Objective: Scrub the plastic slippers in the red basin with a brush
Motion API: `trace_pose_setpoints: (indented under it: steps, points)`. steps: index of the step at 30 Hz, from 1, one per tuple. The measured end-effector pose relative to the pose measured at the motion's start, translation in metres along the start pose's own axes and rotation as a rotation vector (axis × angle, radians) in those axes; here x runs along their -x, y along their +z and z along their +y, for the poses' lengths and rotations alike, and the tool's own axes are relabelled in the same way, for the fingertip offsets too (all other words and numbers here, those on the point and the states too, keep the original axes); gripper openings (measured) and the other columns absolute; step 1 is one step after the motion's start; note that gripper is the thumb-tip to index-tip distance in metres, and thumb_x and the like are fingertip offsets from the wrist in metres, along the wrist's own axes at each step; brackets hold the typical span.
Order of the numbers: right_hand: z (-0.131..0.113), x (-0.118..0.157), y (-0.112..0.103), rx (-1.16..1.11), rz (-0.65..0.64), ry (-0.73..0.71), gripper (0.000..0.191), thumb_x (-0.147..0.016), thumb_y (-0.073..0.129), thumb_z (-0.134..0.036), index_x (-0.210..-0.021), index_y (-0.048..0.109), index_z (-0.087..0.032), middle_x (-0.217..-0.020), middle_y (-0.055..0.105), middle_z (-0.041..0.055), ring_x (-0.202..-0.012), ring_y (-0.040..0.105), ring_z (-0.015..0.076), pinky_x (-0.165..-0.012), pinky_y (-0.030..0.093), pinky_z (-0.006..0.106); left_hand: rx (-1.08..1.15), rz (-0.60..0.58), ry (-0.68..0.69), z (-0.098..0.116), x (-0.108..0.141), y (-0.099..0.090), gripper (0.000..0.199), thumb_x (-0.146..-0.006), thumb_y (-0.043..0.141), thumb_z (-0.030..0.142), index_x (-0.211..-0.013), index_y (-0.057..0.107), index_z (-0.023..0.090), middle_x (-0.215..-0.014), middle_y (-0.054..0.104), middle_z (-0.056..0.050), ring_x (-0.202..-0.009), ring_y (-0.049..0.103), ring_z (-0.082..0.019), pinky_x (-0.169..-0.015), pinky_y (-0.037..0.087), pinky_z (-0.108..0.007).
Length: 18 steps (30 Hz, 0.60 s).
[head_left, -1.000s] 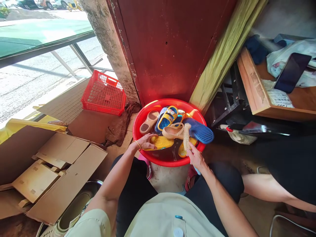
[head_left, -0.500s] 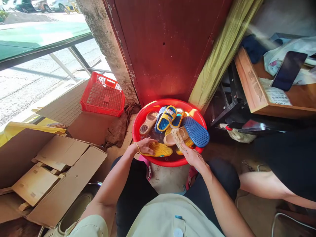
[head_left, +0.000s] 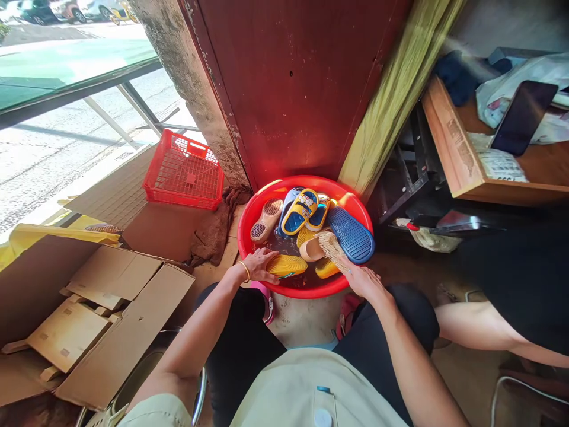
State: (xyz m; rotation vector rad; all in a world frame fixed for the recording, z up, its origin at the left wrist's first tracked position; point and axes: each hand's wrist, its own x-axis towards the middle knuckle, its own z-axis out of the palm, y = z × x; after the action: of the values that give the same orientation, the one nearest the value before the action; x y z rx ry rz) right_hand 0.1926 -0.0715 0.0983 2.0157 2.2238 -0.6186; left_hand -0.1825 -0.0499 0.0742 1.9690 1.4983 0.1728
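Inside a red basin (head_left: 243, 237), a yellow shoe (head_left: 288, 265), its sole ridged, lies under the left hand's (head_left: 259, 265) slightly parted fingers; the right hand (head_left: 365, 282) grips a pale bristled brush (head_left: 333, 250) (its fingers close together). Beyond sit blue-and-yellow slippers (head_left: 300, 212).

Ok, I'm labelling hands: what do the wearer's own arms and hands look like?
The left hand and right hand wear no gloves. A thin gold-coloured bangle circles the left wrist; the right shows none. The left arm has a short, pale sleeve; the right sleeve is out of view.
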Motion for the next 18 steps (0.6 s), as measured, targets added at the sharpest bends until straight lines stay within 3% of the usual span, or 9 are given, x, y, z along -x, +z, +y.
trace_pose_setpoints:
  steps: [4,9,12,14,18]
  points:
    - [-0.005,0.002,-0.009,0.055,-0.112,0.002,0.056,-0.102,0.033,-0.041,-0.157,0.036,-0.033,-0.124,0.07,0.0145,-0.108,0.068,0.0353,-0.087,0.051,0.049,0.019,-0.078,0.03,0.0,0.004,-0.007,0.092,-0.057,0.084,0.048,-0.14,0.056,0.02,-0.135,0.057,-0.017,-0.126,0.051,-0.038,-0.109,0.039,-0.049]
    - [-0.003,0.0,-0.013,0.078,-0.164,-0.015,0.057,-0.103,0.028,-0.041,-0.159,0.032,-0.03,-0.127,0.068,0.0151,-0.108,0.068,0.0354,-0.088,0.051,0.05,0.676,-0.049,0.018,-0.004,0.017,-0.033,0.079,-0.064,0.08,0.046,-0.135,0.059,0.016,-0.125,0.067,-0.011,-0.112,0.063,-0.031,-0.099,0.049,-0.042]
    - [-0.005,-0.002,-0.011,0.126,-0.152,-0.048,0.056,-0.102,0.032,-0.037,-0.156,0.039,-0.028,-0.124,0.069,0.0163,-0.107,0.068,0.0347,-0.088,0.051,0.049,1.037,0.09,-0.027,-0.009,0.022,-0.045,0.074,-0.067,0.08,0.043,-0.133,0.06,0.014,-0.114,0.072,-0.011,-0.099,0.068,-0.028,-0.09,0.053,-0.038]
    - [-0.009,-0.002,-0.011,0.158,-0.136,-0.077,0.054,-0.101,0.034,-0.035,-0.153,0.045,-0.025,-0.117,0.072,0.0172,-0.105,0.069,0.0337,-0.088,0.051,0.047,1.259,0.167,-0.048,-0.01,0.019,-0.045,0.068,-0.073,0.075,0.046,-0.132,0.06,0.013,-0.108,0.074,-0.011,-0.092,0.069,-0.026,-0.084,0.055,-0.038]
    - [-0.018,0.014,-0.019,0.113,-0.178,-0.169,0.051,-0.102,0.035,-0.039,-0.147,0.053,-0.024,-0.101,0.076,0.0172,-0.092,0.073,0.0328,-0.079,0.053,0.043,1.649,0.087,-0.038,0.003,0.002,-0.027,0.063,-0.089,0.055,0.057,-0.136,0.055,0.015,-0.113,0.072,-0.015,-0.1,0.069,-0.03,-0.088,0.055,-0.049]
